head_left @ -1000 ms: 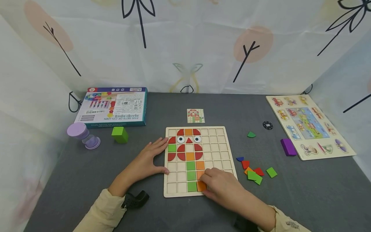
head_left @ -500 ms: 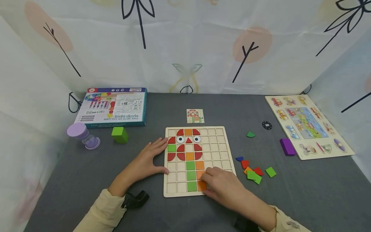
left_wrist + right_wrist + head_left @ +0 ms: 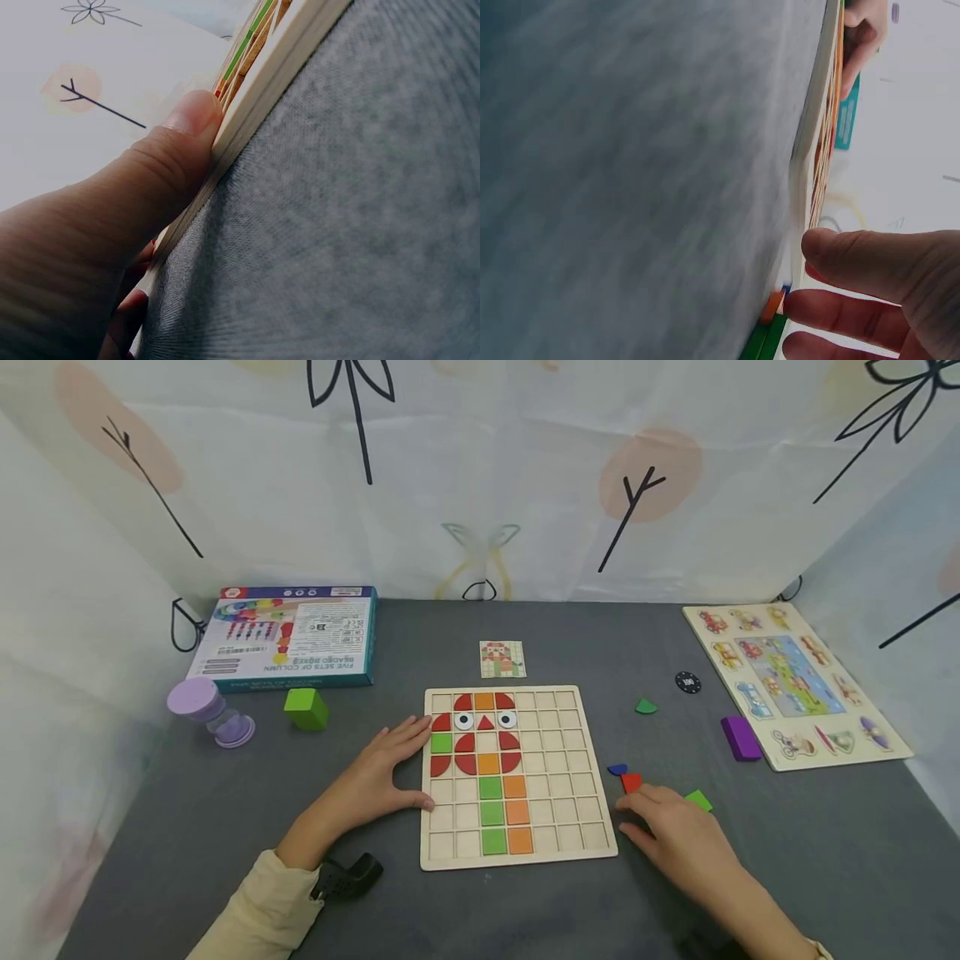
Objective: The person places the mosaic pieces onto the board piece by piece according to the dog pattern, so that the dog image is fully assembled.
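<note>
The square wooden grid board (image 3: 555, 834) lies flat on the table, with red, green and orange tiles and two eye tiles in its cells. My left hand (image 3: 374, 777) rests at its left edge, fingers spread. In the left wrist view the thumb (image 3: 180, 142) touches the board's side. Off the board's right side, my right hand (image 3: 682, 837) is over a small pile of tiles and covers most of it. A red tile (image 3: 631, 782), a blue piece (image 3: 617, 769) and a green tile (image 3: 699, 800) show around it. In the right wrist view, its thumb and fingers stand apart, holding nothing.
A picture card (image 3: 502, 659) lies beyond the board. At back left are a boxed toy (image 3: 292, 639), a purple hourglass (image 3: 217, 712) and a green block (image 3: 307, 710). To the right lie a green piece (image 3: 646, 707), a black disc (image 3: 687, 682), a purple block (image 3: 742, 739) and a picture puzzle (image 3: 802, 752).
My right hand has left the orange tile in the bottom row and moved right to the loose tiles. The left hand stays at the board's edge.
</note>
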{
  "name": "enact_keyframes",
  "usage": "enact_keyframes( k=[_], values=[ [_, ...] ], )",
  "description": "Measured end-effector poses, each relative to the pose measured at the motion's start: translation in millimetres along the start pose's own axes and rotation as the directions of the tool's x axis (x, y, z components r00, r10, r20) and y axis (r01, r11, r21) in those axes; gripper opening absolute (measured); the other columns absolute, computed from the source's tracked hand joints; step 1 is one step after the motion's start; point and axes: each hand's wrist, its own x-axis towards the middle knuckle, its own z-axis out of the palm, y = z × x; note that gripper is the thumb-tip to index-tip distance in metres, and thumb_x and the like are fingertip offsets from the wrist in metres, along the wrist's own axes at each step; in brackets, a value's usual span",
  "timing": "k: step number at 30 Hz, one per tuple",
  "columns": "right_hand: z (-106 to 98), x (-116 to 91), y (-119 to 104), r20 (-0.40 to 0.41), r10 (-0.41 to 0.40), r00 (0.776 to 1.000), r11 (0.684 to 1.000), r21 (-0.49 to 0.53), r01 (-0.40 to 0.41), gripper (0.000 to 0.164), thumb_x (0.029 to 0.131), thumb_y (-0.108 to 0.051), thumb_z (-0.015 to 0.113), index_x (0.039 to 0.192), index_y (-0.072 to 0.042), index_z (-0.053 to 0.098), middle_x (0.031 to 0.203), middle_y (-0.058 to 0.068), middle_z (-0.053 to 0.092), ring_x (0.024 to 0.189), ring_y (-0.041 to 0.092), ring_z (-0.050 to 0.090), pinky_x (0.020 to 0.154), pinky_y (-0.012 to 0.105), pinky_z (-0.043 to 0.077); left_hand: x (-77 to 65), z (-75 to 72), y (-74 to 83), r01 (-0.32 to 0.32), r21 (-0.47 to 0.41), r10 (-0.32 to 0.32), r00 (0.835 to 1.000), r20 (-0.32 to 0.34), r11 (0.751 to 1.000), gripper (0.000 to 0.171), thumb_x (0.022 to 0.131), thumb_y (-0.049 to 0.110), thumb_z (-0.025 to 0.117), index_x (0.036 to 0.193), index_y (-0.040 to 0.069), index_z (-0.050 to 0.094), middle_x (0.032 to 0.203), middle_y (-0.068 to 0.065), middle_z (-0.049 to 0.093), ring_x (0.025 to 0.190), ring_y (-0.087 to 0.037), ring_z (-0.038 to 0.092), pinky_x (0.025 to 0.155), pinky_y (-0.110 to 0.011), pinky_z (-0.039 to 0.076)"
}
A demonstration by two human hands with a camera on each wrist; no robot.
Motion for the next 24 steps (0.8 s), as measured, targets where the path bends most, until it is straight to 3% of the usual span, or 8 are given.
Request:
enact_keyframes(
  k=[7, 15, 20, 24],
  values=[
    [-4.0, -3.9, 10.1, 0.009, 0.104, 0.995, 0.994, -0.042, -0.104, 0.027, 0.063, -0.022, 0.079, 0.085, -0.017, 0.065, 0.077, -0.006, 0.063, 0.066, 0.009, 0.055, 0.05, 0.026, 0.043, -0.5, -1.3, 1.0, -0.003, -0.003, 0.003, 1.0, 0.0, 1.0, 0.098, 0.06, 0.048, 0.076, 0.138, 0.01, 0.032, 0.146, -0.001, 0.025, 0.136, -0.022, 0.015, 0.108, -0.049, 0.009],
    [-5.5, 4.2, 14.4, 0.091, 0.233, 0.968, 0.968, -0.117, -0.222, 0.031, 0.065, -0.031, 0.077, 0.086, -0.012, 0.065, 0.075, -0.001, 0.057, 0.065, 0.016, 0.053, 0.049, 0.031, 0.044, -0.7, -1.3, 1.6, -0.006, -0.002, 0.006, 1.0, -0.003, 1.0, 0.098, 0.059, 0.048, 0.076, 0.138, 0.01, 0.032, 0.146, 0.0, 0.025, 0.135, -0.022, 0.015, 0.107, -0.05, 0.009],
    [-8.9, 8.7, 12.5, 0.136, 0.252, 0.958, 0.965, -0.111, -0.238, 0.026, 0.065, -0.028, 0.077, 0.08, -0.013, 0.063, 0.071, -0.003, 0.05, 0.059, 0.011, 0.044, 0.046, 0.026, 0.037, -0.6, -1.0, 0.8, -0.009, -0.005, 0.009, 1.0, -0.005, 1.0, 0.098, 0.059, 0.049, 0.075, 0.138, 0.01, 0.032, 0.146, 0.001, 0.025, 0.135, -0.021, 0.015, 0.108, -0.049, 0.009],
    [-11.5, 15.8, 3.6, 0.098, 0.192, 0.977, 0.98, -0.07, -0.186, 0.025, 0.065, -0.028, 0.076, 0.081, -0.014, 0.062, 0.072, -0.005, 0.05, 0.058, 0.009, 0.042, 0.046, 0.023, 0.035, -1.0, -1.1, 0.1, -0.01, -0.005, 0.01, 1.0, -0.007, 1.0, 0.098, 0.059, 0.05, 0.075, 0.138, 0.01, 0.033, 0.146, 0.001, 0.025, 0.135, -0.021, 0.016, 0.108, -0.049, 0.009]
  ],
)
